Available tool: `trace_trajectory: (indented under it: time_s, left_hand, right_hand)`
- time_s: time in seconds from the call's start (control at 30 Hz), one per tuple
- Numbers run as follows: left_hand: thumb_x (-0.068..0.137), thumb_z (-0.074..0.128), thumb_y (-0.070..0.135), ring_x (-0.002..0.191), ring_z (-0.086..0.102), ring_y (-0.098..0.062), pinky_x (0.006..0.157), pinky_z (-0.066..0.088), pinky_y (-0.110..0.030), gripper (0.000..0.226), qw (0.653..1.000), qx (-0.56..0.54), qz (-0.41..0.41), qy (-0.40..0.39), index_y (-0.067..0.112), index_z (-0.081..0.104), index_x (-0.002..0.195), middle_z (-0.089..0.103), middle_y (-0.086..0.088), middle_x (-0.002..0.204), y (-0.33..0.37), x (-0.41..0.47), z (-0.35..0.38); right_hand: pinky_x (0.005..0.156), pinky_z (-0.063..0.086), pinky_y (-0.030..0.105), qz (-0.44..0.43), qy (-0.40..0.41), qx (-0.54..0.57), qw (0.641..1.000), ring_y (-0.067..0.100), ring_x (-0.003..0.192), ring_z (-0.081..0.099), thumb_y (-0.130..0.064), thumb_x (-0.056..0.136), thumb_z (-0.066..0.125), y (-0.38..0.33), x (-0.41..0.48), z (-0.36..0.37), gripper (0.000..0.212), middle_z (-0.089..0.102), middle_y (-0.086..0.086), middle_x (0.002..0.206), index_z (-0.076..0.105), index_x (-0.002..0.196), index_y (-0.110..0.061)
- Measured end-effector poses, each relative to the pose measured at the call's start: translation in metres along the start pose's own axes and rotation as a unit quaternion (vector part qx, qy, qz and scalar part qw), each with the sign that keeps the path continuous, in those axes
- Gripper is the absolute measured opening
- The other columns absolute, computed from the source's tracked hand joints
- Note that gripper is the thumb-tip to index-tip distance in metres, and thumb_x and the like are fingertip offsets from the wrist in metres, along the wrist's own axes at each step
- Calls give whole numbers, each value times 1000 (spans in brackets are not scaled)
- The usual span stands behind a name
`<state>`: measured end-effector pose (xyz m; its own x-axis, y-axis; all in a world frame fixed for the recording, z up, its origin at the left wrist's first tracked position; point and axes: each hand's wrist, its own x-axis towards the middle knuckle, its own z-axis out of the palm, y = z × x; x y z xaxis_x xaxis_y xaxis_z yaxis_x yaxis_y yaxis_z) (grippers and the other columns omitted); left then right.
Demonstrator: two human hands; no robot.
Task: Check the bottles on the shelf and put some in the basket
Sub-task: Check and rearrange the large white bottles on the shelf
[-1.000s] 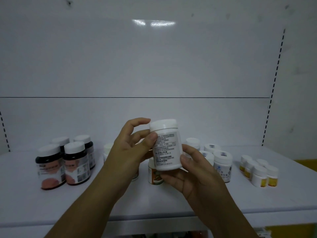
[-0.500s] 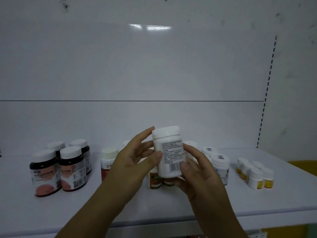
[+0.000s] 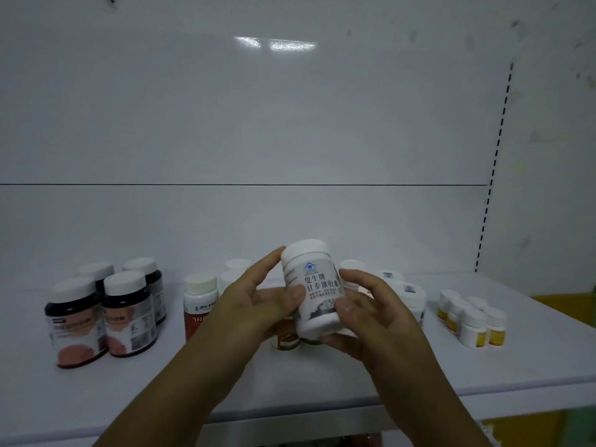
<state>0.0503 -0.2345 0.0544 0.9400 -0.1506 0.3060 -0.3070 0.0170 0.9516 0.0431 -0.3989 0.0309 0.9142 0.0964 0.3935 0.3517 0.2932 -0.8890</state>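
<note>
I am watching a white bottle (image 3: 314, 290) with a white cap being held upright above the shelf (image 3: 322, 379), its front label with dark printed characters facing the camera. The left hand (image 3: 254, 304) is gripping it from the left, thumb pressing across the label and fingertips reaching up beside the cap. The right hand (image 3: 371, 312) is cupping it from the right and underneath, thumb resting on the lower label. Just behind the white bottle, partly hidden, more white-capped bottles (image 3: 404, 293) are standing on the shelf. Left of the white bottle, a red-labelled bottle (image 3: 199, 304) is standing, and farther left a cluster of dark jars (image 3: 106, 312) with white lids. Well to the right of the white bottle, small yellow-labelled bottles (image 3: 472, 321) are sitting in a group.
</note>
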Motion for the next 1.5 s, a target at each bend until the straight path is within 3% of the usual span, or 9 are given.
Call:
trace_trajectory:
  time_s: [0.17,0.27,0.4,0.5,0.67,0.8,0.93,1.1,1.5]
  left_hand:
    - [86,55,31,76,66,-23,53,52,-29,40,994,37,-98,-38,21,55,125,73,-15,98,-6,2,0]
    - [84,56,30,78,67,-23,58,54,-30,37,995,44,-75,-42,28,57,121,73,-11,97,-7,1,2]
    - [65,79,14,98,67,-9,79,57,-27,80,989,131,36,-57,60,41,118,69,15,112,-16,-5,1]
    - [65,79,6,106,61,3,83,53,-17,83,983,157,74,-58,61,41,114,62,31,115,-25,-6,6]
    - [73,73,3,104,64,-4,85,54,-23,79,977,162,100,-97,55,37,120,60,27,120,-25,7,24]
    - [69,78,12,105,61,-5,85,56,-29,77,973,182,132,-55,49,40,124,59,15,119,1,37,32]
    - [77,72,23,100,58,-3,76,49,-16,57,932,330,150,3,34,46,126,59,11,112,28,93,29]
    - [79,69,29,100,56,-11,79,42,-20,52,815,562,94,-102,25,48,127,59,3,119,18,153,39]
    - [78,69,8,125,45,-18,100,33,-23,74,739,604,28,-299,22,35,141,40,2,143,-42,240,66]
  right_hand:
    - [57,55,27,83,-43,-47,995,15,79,72,-49,41,72,1,3,-5,92,69,7,104,45,128,-37]
    - [60,56,28,77,-68,-47,994,14,82,72,-48,52,82,3,4,-11,73,70,4,102,56,119,-37]
    - [79,58,37,2,-108,-29,994,25,104,67,-10,47,83,6,6,-26,70,68,-1,113,59,106,-39]
    - [87,53,29,-57,-143,-53,987,19,113,62,-16,44,91,2,2,-34,65,66,-6,117,62,97,-39]
    - [75,58,30,-122,-74,-203,969,13,92,67,-34,53,79,-21,15,-43,38,69,-9,101,64,88,-37]
    - [69,55,22,-156,-6,-249,956,6,84,65,-16,67,82,-49,56,-57,34,69,-8,94,64,93,-28]
    - [66,48,21,-111,64,-361,924,9,85,61,-24,75,75,-55,116,-84,32,63,-7,102,60,103,-26]
    - [67,45,20,-55,36,-491,868,13,89,58,-30,72,76,-30,153,-97,31,62,-2,103,60,97,-22]
    - [78,52,31,83,-101,-611,781,18,90,64,-27,70,72,15,159,-96,18,66,1,90,66,82,-15]
